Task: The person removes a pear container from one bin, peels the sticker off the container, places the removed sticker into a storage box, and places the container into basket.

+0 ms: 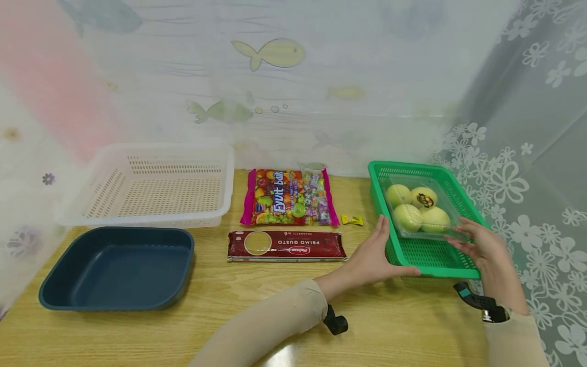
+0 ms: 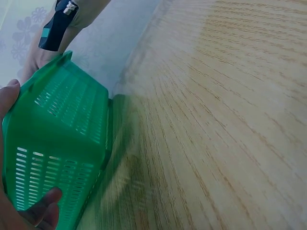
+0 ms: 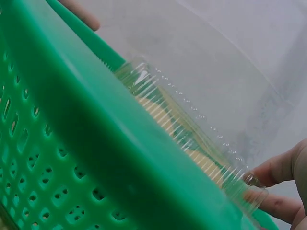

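A green perforated basket point(image 1: 431, 257) stands at the right of the wooden table point(image 1: 229, 306). It holds a clear plastic box point(image 1: 415, 209) with several yellow-green apples. My left hand point(image 1: 373, 252) grips the basket's near left corner, fingers up the left wall and thumb along the front. In the left wrist view the thumb point(image 2: 41, 203) lies against the green wall point(image 2: 57, 134). My right hand point(image 1: 479, 247) reaches over the basket's right rim and holds the clear box's near corner. The right wrist view shows its fingertips point(image 3: 276, 167) curled on the box's ribbed edge point(image 3: 201, 120) above the basket point(image 3: 72, 143).
A white perforated basket point(image 1: 156, 186) sits at the back left with a navy tray point(image 1: 119, 267) in front of it. A fruit candy bag point(image 1: 289, 198), a red spaghetti pack point(image 1: 286, 245) and a small yellow sweet point(image 1: 351, 219) lie mid-table. A flowered curtain point(image 1: 527, 153) hangs at the right.
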A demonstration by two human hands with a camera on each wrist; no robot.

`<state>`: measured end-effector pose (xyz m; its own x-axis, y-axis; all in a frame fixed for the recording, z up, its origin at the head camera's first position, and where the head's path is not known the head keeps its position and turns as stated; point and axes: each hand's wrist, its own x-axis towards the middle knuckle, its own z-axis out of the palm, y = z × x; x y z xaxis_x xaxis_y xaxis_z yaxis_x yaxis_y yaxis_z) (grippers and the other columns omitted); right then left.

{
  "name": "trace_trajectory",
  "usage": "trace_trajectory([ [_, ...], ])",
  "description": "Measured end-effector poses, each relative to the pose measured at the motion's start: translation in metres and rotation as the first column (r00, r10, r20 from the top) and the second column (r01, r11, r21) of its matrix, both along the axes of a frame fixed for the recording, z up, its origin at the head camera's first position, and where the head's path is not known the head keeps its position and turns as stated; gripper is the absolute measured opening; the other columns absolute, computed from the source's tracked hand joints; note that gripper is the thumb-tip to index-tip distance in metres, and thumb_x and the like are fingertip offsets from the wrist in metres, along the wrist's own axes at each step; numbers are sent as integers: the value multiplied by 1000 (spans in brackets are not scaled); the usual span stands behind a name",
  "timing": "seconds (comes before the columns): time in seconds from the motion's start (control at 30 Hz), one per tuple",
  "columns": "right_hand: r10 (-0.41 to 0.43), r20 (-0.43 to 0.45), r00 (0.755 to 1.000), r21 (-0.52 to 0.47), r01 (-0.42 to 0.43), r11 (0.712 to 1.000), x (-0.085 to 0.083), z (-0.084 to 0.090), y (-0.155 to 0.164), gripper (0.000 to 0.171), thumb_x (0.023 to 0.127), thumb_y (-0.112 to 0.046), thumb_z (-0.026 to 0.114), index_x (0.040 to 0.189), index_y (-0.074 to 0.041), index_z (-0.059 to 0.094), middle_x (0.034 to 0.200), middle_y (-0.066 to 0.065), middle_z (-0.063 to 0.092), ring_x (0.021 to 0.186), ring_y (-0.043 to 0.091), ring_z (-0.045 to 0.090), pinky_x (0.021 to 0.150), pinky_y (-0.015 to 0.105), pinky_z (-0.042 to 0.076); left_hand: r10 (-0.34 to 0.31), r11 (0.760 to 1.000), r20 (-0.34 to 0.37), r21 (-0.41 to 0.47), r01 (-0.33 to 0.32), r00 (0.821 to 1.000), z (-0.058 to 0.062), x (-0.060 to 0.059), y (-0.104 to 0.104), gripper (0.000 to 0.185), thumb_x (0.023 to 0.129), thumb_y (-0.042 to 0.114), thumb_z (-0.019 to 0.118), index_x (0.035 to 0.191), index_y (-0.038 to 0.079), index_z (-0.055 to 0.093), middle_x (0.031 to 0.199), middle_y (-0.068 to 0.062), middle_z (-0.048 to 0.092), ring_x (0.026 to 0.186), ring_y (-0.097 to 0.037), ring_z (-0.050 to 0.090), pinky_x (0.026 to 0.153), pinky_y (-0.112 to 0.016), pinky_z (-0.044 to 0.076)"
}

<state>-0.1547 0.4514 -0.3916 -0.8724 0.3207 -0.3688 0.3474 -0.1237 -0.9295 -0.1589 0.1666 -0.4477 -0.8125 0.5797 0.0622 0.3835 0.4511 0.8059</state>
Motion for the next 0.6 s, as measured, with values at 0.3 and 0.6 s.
trace_trajectory([
  [0.3, -26, -50, 998, -62, 23, 998, 1, 1, 3, 31, 106, -11, 63, 128, -31, 68, 132, -1, 53, 76, 13, 77, 78, 26, 64, -7, 1000, 1, 8, 7, 1000, 2, -2, 0, 128, 86, 74, 73, 168, 27, -12, 175, 14, -15, 160, -24, 27, 120, -39, 42],
  [0.6, -38, -64, 997, -115, 31, 993, 6, -1, 8, 20, 105, -14, 66, 110, -33, 71, 148, -5, 49, 77, 11, 77, 78, 24, 63, -12, 1000, -8, 16, 12, 1000, 2, 0, 0, 128, 86, 74, 74, 169, 26, -11, 176, 12, -12, 159, -23, 28, 120, -38, 42],
])
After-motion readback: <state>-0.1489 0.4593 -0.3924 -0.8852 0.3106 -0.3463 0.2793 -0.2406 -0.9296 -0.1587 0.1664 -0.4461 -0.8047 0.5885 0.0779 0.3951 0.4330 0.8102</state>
